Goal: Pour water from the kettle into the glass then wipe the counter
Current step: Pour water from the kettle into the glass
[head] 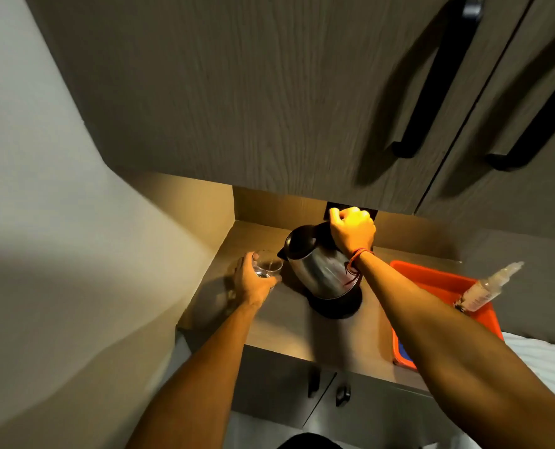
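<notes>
A steel kettle [318, 270] with a black lid is tilted to the left above its black base [334, 306], its spout over a clear glass [267, 265]. My right hand [352, 230] grips the kettle's handle from above. My left hand [253, 280] is wrapped around the glass, which stands at the left end of the wooden counter [289, 332]. A little water shows in the bottom of the glass.
An orange tray [444, 286] lies on the counter's right end with a clear plastic bottle [486, 286] leaning in it. Overhead cabinets [269, 92] with black handles hang close above. A wall closes the left side. Lower cabinet doors [302, 390] sit under the counter.
</notes>
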`<state>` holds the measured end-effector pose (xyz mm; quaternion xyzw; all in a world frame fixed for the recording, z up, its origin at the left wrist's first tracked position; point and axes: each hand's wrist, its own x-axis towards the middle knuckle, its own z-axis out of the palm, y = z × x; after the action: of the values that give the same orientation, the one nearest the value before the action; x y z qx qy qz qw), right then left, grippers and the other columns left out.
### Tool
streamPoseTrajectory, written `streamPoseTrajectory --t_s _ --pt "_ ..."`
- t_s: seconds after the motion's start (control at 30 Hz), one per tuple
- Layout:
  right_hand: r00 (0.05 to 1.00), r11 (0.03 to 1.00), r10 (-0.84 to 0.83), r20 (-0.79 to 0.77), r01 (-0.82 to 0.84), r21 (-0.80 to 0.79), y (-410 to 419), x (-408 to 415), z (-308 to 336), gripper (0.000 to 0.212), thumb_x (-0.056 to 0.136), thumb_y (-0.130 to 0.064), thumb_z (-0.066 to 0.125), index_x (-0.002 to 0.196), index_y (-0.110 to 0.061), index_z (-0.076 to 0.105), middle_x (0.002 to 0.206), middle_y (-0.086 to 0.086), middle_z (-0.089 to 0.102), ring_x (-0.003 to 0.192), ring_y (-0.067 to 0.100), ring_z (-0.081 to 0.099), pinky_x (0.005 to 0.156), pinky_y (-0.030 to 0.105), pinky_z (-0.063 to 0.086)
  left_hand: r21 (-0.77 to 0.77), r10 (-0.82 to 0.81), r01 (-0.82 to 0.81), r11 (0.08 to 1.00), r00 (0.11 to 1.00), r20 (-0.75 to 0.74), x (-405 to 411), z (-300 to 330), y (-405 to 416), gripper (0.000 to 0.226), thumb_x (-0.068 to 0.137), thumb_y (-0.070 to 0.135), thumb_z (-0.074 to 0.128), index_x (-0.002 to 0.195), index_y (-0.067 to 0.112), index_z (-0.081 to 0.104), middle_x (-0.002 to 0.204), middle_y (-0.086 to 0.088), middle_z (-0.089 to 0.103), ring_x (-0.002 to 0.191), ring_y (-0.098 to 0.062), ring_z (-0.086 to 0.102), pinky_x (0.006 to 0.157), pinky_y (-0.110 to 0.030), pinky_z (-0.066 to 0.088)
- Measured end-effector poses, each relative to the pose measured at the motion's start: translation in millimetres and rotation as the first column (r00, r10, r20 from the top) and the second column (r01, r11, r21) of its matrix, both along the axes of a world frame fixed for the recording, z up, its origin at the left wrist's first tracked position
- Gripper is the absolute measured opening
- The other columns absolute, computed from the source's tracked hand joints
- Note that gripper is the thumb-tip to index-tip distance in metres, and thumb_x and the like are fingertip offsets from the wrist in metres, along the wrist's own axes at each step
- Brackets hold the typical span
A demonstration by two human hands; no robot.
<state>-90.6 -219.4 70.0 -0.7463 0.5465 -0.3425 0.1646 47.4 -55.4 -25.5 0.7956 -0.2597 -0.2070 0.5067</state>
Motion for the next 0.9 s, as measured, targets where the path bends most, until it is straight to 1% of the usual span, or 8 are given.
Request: streamPoseTrajectory --t_s 0.1,0.13,0.23,0.33,0.4,0.47,0.7,0.9 --pt "0.992 0.994 0.068 -0.104 -0.077 -0.079 10.5 18.1 5.7 0.048 0.09 -0.035 0.056 0.062 0.003 0.064 0.059 0.022 0.061 0.052 0.022 0.042 0.049 0.038 0.046 0.054 -0.056 0.051 0.997 0.994 0.095 10.6 1.0 10.2 0.073 0.066 0.014 0.093 0.131 0.013 0.06 0.13 -0.009 0.063 0.119 -0.028 0.061 0.077 -0.018 0.05" --pt "0.986 0.99 0.078 -0.149 -0.095 -0.106 14.8 25.5 7.1 0.047 0.089 -0.036 0.056 0.062 0.002 0.065 0.06 0.022 0.063 0.052 0.021 0.042 0.046 0.032 0.042 0.077 -0.069 0.058 0.995 0.987 0.143 15.6 2.4 15.1 0.071 0.066 0.019 0.093 0.129 0.016 0.061 0.129 -0.006 0.064 0.121 -0.027 0.059 0.079 -0.018 0.05" --pt "0.944 0.967 0.109 -0.311 -0.173 -0.186 28.4 46.2 13.2 0.049 0.089 -0.042 0.053 0.057 -0.005 0.059 0.054 0.01 0.054 0.048 0.017 0.044 0.042 0.019 0.022 0.184 -0.145 0.091 0.979 0.942 0.302 26.2 4.5 26.5 0.066 0.069 0.037 0.087 0.129 0.025 0.061 0.133 0.003 0.061 0.125 -0.022 0.052 0.099 -0.033 0.047" --pt "0.864 0.932 0.153 -0.48 -0.287 -0.22 39.3 63.8 16.9 0.044 0.09 -0.043 0.051 0.055 -0.017 0.048 0.054 0.0 0.05 0.045 0.018 0.045 0.047 0.019 0.025 0.194 -0.158 0.111 0.975 0.956 0.247 33.3 3.4 36.4 0.066 0.07 0.038 0.084 0.13 0.027 0.059 0.137 0.004 0.057 0.128 -0.021 0.047 0.097 -0.025 0.038" --pt "0.831 0.917 0.15 -0.536 -0.32 -0.24 47.0 74.3 17.7 0.046 0.089 -0.042 0.049 0.051 -0.017 0.041 0.05 -0.001 0.044 0.041 0.018 0.041 0.047 0.02 0.024 0.169 -0.156 0.119 0.978 0.962 0.226 39.2 -0.1 44.1 0.067 0.07 0.035 0.086 0.13 0.026 0.059 0.136 0.003 0.057 0.127 -0.021 0.046 0.09 -0.022 0.033" --pt "0.818 0.911 0.151 -0.555 -0.332 -0.243 53.3 81.4 18.4 0.047 0.089 -0.04 0.045 0.049 -0.018 0.035 0.047 -0.003 0.041 0.036 0.012 0.032 0.045 0.018 0.021 0.147 -0.154 0.124 0.981 0.963 0.219 42.5 -1.5 49.3 0.068 0.069 0.032 0.088 0.13 0.024 0.06 0.134 0.001 0.058 0.126 -0.023 0.047 0.086 -0.022 0.034" --pt "0.759 0.858 0.178 -0.626 -0.431 -0.279 74.0 101.9 22.0 0.046 0.083 -0.035 0.047 0.044 -0.016 0.031 0.04 -0.006 0.033 0.033 0.012 0.021 0.043 0.016 0.019 0.163 -0.142 0.104 0.981 0.959 0.244 50.5 -1.6 65.5 0.067 0.066 0.032 0.086 0.128 0.024 0.061 0.132 0.003 0.059 0.122 -0.021 0.047 0.075 -0.02 0.027" --pt "0.716 0.84 0.188 -0.672 -0.472 -0.268 83.5 107.7 23.3 0.047 0.085 -0.037 0.046 0.045 -0.016 0.036 0.04 -0.009 0.031 0.034 0.011 0.024 0.043 0.017 0.018 0.159 -0.134 0.098 0.982 0.962 0.238 51.3 -1.3 71.7 0.069 0.064 0.032 0.088 0.127 0.024 0.062 0.129 0.003 0.06 0.118 -0.019 0.049 0.079 -0.021 0.03"
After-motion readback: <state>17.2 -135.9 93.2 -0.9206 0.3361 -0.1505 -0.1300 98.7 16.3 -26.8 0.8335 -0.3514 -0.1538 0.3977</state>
